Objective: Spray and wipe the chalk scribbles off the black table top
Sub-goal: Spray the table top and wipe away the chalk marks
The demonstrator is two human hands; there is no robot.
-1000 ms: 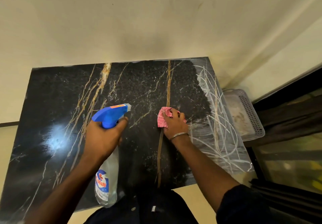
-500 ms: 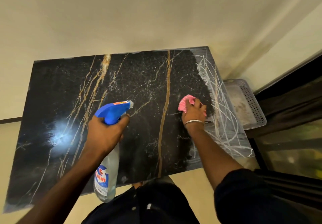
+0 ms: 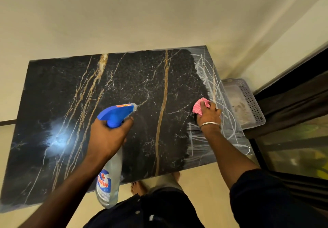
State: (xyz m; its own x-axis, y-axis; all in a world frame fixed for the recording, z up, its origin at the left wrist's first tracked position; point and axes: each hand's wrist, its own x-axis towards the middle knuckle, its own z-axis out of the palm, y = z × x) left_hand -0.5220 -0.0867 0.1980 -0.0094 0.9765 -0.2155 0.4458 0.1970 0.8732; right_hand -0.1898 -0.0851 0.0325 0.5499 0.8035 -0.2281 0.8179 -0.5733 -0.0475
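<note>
Along the right edge of the black counter (image 3: 138,89), your right hand (image 3: 209,116) presses a bunched pink cloth (image 3: 199,107) flat against the surface, fingers curled down over it so its grip is closed on the cloth. The cloth sits right at the border between the dark, clean marble and the white chalk scribbles (image 3: 218,107), which run in loops and streaks down the counter's right strip from the far corner to the near edge. A thin metal bangle (image 3: 209,124) circles that wrist, and the dark sleeve (image 3: 266,192) is pushed up past the elbow.

Your left hand (image 3: 108,137) is wrapped around the neck of a spray bottle (image 3: 111,156), its grip clamped tight just under the blue trigger head (image 3: 115,114). The nozzle points away from you toward the middle of the counter, and the clear body with its blue and red label hangs down toward you, over the near edge. I cannot tell whether a finger is on the trigger.

Gold and white veins cross the rest of the counter, with a bright light reflection at the left. Just beside the counter's right edge, lower down, stands a pale perforated plastic basket (image 3: 252,100). Your bare foot (image 3: 137,187) shows on the floor below the near edge.
</note>
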